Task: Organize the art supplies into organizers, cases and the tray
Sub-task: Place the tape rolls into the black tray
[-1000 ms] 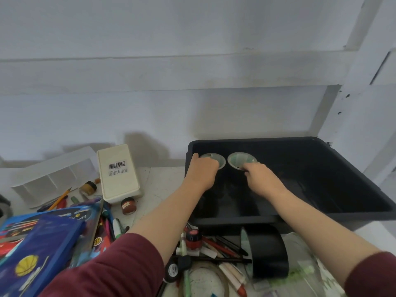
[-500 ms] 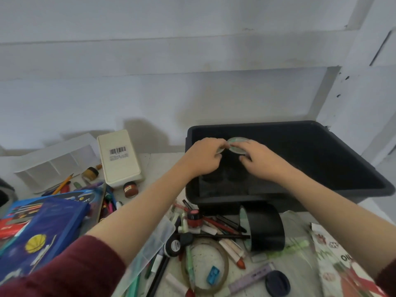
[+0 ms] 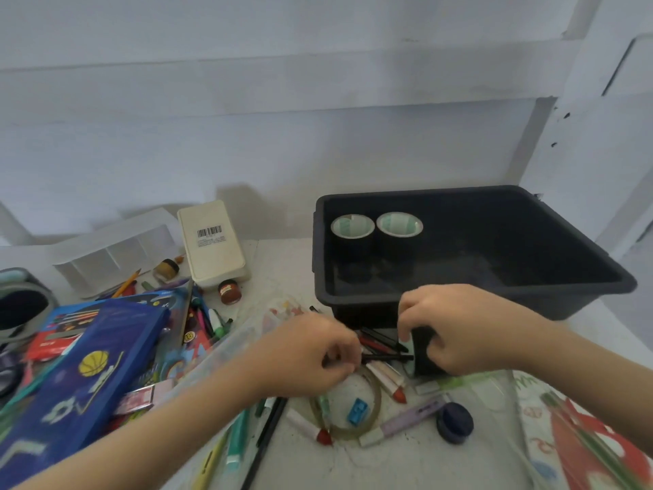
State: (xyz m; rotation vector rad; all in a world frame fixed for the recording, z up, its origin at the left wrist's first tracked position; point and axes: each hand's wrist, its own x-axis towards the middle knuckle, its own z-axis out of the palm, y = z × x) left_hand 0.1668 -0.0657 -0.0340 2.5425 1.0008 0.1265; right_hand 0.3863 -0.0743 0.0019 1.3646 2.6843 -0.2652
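Clerk: Tape rolls (image 3: 352, 226), two, black with pale cores. They are now standing upright side by side in the far-left corner of the tray (image 3: 494, 249). A second ago both hands were resting on them inside the tray. Both hands are now working outside it, at lower centre of the frame.

Checker: So that entry is closing. What are the hands doing?

Clerk: Right hand (image 3: 459, 334): fingers and thumb are curling round a third tape roll (image 3: 422, 351), black, lying on its side just in front of the tray's near wall. Left hand (image 3: 311, 355): fingers are curling down into the loose pile beside a black pen (image 3: 385, 357). It is blurred, so whether it is pinching anything cannot be told.

Checker: And the remaining stock?

Clerk: Unsorted items are lying loose from lower left to lower centre: red-tipped markers (image 3: 387, 381), a blue sharpener (image 3: 357, 412), a paint jar (image 3: 229, 291), a blue pencil case (image 3: 88, 366). White organizer (image 3: 106, 252) and cream case (image 3: 212, 242) are sitting at centre left, with nothing visibly going into them.

Checker: Reading?

Clerk: Two rolls are filed. The third is probably heading into the tray beside the pair. Most of the sorting is still waiting.
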